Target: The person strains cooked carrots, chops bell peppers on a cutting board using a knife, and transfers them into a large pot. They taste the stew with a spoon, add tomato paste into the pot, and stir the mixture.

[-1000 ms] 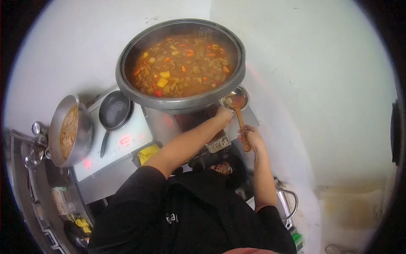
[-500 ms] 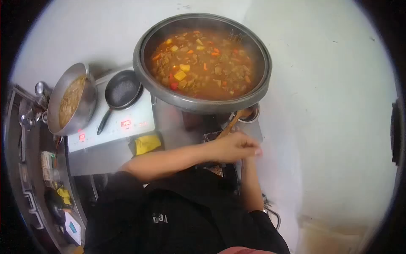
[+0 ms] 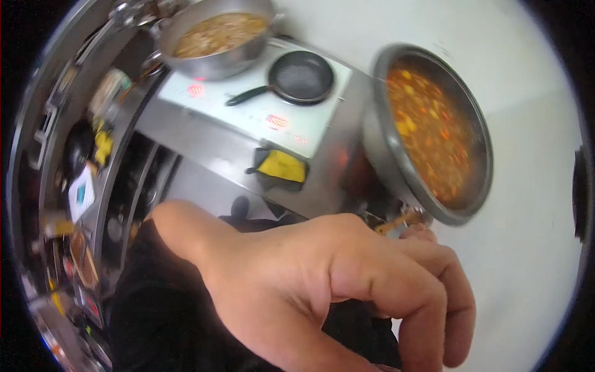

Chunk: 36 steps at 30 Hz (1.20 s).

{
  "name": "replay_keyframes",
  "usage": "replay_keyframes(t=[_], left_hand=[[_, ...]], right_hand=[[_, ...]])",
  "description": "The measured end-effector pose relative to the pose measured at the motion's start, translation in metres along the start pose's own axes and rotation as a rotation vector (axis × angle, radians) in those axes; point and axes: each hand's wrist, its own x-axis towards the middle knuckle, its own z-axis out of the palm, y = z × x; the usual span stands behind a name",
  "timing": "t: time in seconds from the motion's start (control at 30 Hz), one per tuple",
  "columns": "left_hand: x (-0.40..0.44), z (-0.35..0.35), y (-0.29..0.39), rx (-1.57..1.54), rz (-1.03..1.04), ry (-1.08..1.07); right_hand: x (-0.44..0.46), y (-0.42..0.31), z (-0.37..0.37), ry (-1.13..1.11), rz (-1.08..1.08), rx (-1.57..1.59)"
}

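Note:
My left hand (image 3: 365,266) looms large at lower centre, close to the camera. Its fingers bend down towards the thumb, and the fingertips meet the bottom edge, so whatever lies between them is hidden. Behind it, only a small part of my right hand (image 3: 419,233) shows, closed at the wooden spoon (image 3: 394,224). The spoon is beside a small metal bowl (image 3: 424,215), just below the big grey pot (image 3: 384,133). Vegetable-and-meat stew (image 3: 427,133) fills much of this pot.
A small black frying pan (image 3: 301,77) and a metal pan of brown food (image 3: 217,62) sit on the white cooktop (image 3: 235,115). A yellow cloth (image 3: 282,166) lies at the counter's front edge. Shelves with utensils (image 3: 80,248) run down the left.
The view has swung left, shifting the big pot rightwards. My left hand has left the bowl area and risen close to the camera. It now covers much of my right hand and arm.

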Motion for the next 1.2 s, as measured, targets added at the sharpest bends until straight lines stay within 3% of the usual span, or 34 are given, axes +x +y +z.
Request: replay_keyframes(t=[0.07, 0.1, 0.23, 0.27, 0.37, 0.43, 0.47, 0.57, 0.7, 0.77, 0.83, 0.9, 0.93, 1.0, 1.07, 1.13, 1.2], left_hand=[[-0.017, 0.003, 0.034, 0.097, 0.007, 0.046], [-0.026, 0.003, 0.052, 0.144, 0.014, 0.078], [-0.073, -0.008, 0.126, 0.376, 0.046, 0.263], [-0.09, -0.012, 0.145, 0.438, 0.049, 0.341], [-0.165, -0.035, 0.198, 0.541, 0.119, 0.742], [-0.22, -0.071, 0.245, 0.708, -0.112, 1.083], [-0.249, -0.098, 0.268, 0.763, -0.163, 1.302], [-0.352, -0.195, 0.343, 1.066, -0.212, 1.618], [-0.472, -0.32, 0.451, 2.004, -0.247, 1.622], [-0.512, -0.371, 0.499, 2.208, -0.392, 1.681], [-0.533, -0.412, 0.537, 2.262, -0.589, 1.729], [-0.574, -0.468, 0.571, 2.314, -0.914, 1.783], [-0.58, -0.48, 0.58, 2.307, -0.907, 1.754], [-0.588, -0.501, 0.59, 2.211, -1.208, 1.809], [-0.6, -0.523, 0.6, 2.205, -1.384, 1.755], [-0.604, -0.538, 0.608, 2.063, -1.502, 1.823], [-0.65, -0.578, 0.613, 2.237, -1.335, 1.909]], right_hand=[[0.019, -0.023, 0.064, -0.262, 0.029, 0.227], [0.026, -0.025, 0.089, -0.29, 0.032, 0.262], [0.062, -0.032, 0.202, -0.788, -0.025, 1.055], [0.069, -0.045, 0.231, -0.833, -0.042, 1.092], [0.074, -0.078, 0.345, -0.908, -0.063, 1.144], [0.069, -0.08, 0.401, -0.926, -0.064, 1.151], [0.066, -0.08, 0.428, -0.932, -0.068, 1.149], [0.055, -0.074, 0.506, -0.939, -0.055, 1.127], [0.053, -0.073, 0.576, -0.92, -0.041, 1.074], [0.057, -0.075, 0.594, -0.877, -0.052, 1.024], [0.06, -0.077, 0.605, -0.834, -0.063, 0.969], [0.062, -0.079, 0.611, -0.798, -0.078, 0.915], [0.062, -0.08, 0.613, -0.778, -0.081, 0.891], [0.063, -0.081, 0.615, -0.737, -0.087, 0.84], [0.066, -0.082, 0.614, -0.685, -0.101, 0.781], [0.066, -0.083, 0.612, -0.634, -0.121, 0.724], [0.064, -0.083, 0.609, -0.591, -0.132, 0.676]])
